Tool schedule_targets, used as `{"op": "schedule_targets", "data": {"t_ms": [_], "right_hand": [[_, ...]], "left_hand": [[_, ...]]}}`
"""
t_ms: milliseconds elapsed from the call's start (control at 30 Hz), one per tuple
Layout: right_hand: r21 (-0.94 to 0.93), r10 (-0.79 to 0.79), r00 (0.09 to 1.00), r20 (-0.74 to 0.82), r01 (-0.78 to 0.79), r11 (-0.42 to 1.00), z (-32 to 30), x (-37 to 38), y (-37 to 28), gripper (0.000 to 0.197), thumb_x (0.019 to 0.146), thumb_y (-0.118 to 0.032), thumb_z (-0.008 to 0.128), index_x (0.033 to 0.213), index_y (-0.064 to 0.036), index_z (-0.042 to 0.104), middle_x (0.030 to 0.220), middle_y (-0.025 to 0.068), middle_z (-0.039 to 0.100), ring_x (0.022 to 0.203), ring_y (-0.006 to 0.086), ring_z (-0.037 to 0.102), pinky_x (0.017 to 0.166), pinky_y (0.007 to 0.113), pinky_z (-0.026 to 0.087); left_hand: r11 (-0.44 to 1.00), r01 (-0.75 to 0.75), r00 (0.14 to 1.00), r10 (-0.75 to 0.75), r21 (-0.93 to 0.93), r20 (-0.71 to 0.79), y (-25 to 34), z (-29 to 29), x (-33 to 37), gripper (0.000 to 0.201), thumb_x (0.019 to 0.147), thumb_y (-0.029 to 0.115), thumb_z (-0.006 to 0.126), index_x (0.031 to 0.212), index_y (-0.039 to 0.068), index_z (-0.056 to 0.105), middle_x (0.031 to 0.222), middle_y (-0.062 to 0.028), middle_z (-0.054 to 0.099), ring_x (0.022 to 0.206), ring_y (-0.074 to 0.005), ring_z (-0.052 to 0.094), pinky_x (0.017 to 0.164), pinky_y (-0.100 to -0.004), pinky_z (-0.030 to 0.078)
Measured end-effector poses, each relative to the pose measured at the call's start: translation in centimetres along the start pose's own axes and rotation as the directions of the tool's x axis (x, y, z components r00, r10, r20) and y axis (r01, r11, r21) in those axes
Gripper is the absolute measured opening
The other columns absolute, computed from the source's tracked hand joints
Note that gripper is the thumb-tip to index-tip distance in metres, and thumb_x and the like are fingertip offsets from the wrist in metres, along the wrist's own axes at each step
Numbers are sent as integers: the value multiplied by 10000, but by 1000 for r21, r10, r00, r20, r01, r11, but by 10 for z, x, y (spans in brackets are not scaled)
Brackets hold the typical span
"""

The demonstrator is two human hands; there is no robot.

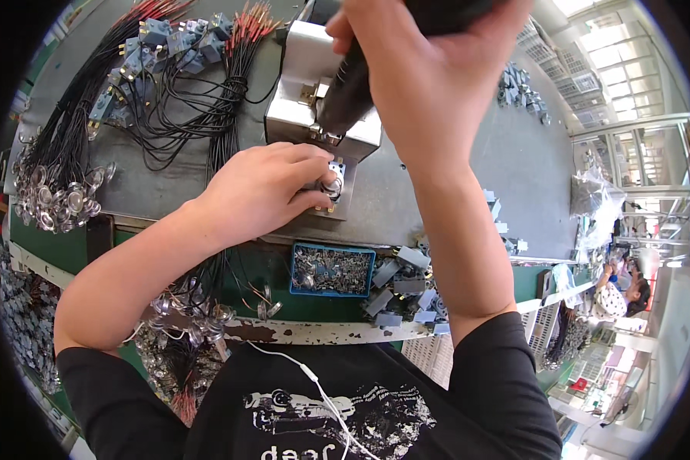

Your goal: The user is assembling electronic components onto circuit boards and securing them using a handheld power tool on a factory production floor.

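Small metal-ringed part is sitting on the plate at the front of a silver fixture, near the middle of the desk, partly covered by fingers. At the far left, silver discs are hanging in a cluster from black cables, some of which are looping across the desk toward the fixture. Beside them, grey plug blocks are lying in a heap, and red wire tips are fanning out at the back. Lower down, more discs with wires are crowding near the desk's front edge, the left forearm partly hiding them. The left hand is grasping the small part between curled fingers and thumb. Just in front, a blue tray is holding tiny metal pieces. Above the part, a dark tool is pointing down and blocking some of the fixture; whether its end is touching anything is impossible to tell. Grey blocks are lying right of the tray. The right hand is gripping the tool, its forearm crossing over the desk. Farther right, other grey blocks are lying scattered, and a co-worker is sitting beyond.
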State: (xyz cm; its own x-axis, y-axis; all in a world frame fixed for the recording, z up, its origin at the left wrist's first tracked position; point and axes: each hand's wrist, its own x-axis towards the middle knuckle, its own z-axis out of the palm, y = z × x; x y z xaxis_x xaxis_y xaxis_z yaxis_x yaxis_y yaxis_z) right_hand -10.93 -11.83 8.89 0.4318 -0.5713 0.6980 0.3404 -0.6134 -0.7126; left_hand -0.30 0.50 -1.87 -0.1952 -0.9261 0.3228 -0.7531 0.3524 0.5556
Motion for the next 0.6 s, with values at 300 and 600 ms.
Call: {"op": "schedule_targets", "data": {"t_ms": [300,600], "right_hand": [[346,-518,853,-67,507,789,-25,0,32,531,870,121,747,1249,-10,398,921,104,675,735,128,678,586,262,560],[239,-574,818,-45,567,788,-28,0,40,535,863,131,747,1242,-8,397,921,91,662,764,123,672,629,251,559]], "left_hand": [[1000,15,1000,-15,-6,9,2,-2,2,249,886,239,771,1046,77,671,1164,-77,706,1052,-318,685,858,-418,567],[999,38,999,-38,7,5,3,-1,1,252,884,229,774,1054,86,655,1179,-80,708,1064,-325,684,863,-422,568]]}}
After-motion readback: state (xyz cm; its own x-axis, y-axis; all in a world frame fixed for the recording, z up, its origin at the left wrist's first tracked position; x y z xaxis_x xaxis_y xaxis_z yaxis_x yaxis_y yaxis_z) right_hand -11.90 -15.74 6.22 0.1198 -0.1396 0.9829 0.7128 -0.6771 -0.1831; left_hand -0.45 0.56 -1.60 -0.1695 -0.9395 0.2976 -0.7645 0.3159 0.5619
